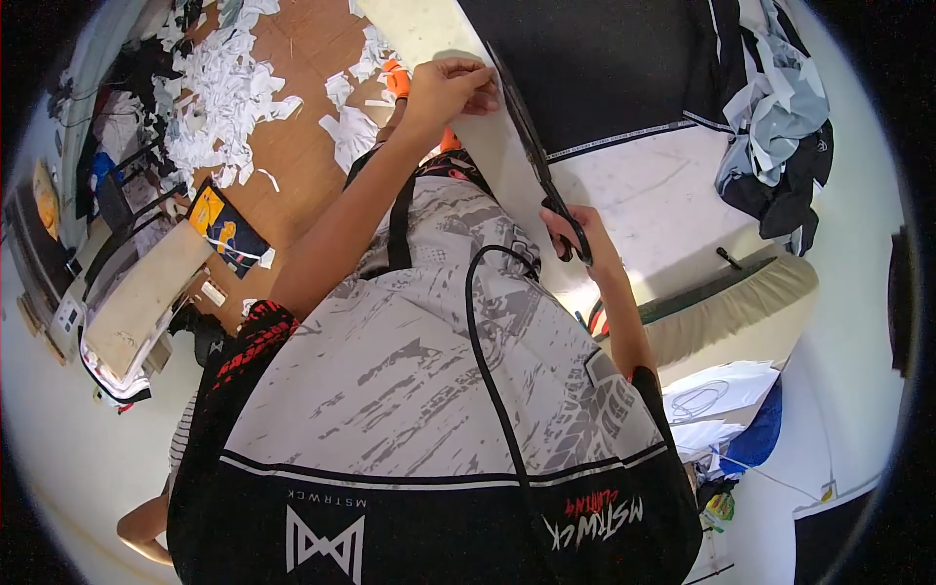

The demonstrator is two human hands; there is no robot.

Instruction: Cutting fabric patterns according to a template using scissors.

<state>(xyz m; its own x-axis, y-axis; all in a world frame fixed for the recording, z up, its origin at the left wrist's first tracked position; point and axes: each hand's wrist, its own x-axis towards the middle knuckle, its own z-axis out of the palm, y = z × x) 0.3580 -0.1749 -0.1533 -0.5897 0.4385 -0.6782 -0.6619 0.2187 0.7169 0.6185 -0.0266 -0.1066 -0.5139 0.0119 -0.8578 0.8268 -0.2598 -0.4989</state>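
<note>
My right hand point(595, 239) is wrapped round the black handles of a pair of scissors point(567, 222), with the thumb and fingers at the loops. Its long dark blades point away from me along the left edge of a large black cloth point(595, 73). This cloth lies flat on a pale table point(634, 200) and has a light printed band along its near edge. Beyond the scissors' middle, my left hand point(458, 88) is at the table's left side, beside the cloth edge. Its fingers are pressed together; anything between them is too small to make out.
White cloth scraps point(229, 107) litter the brown floor point(302, 44) on the left. Crumpled grey and black cloth point(775, 127) hangs at the table's right. A padded beige board point(731, 312) lies nearer me. At lower left, another person's arm point(146, 531) shows.
</note>
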